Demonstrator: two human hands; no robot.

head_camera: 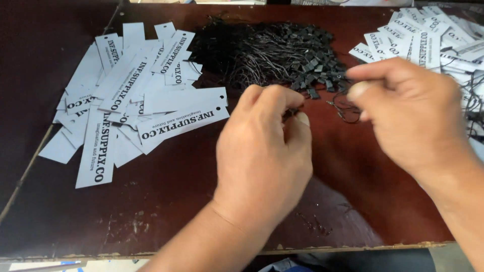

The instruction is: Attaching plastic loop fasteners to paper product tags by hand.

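Observation:
My left hand (262, 156) is over the middle of the dark wooden table (166, 201), its thumb and fingers pinched on a small black string fastener (291, 114). To its right, my right hand (411, 113) hovers blurred, fingers curled, beside a thin loose black string loop (348, 108) lying on the wood; I cannot tell whether it holds anything. Just beyond both hands lies a heap of black string fasteners (282, 53) with small square plastic ends.
A spread pile of long white paper tags (136, 95) with black print covers the left of the table. A second pile of white tags (438, 35), some with strings, lies at the far right. The table's worn front edge (327, 248) is close to me.

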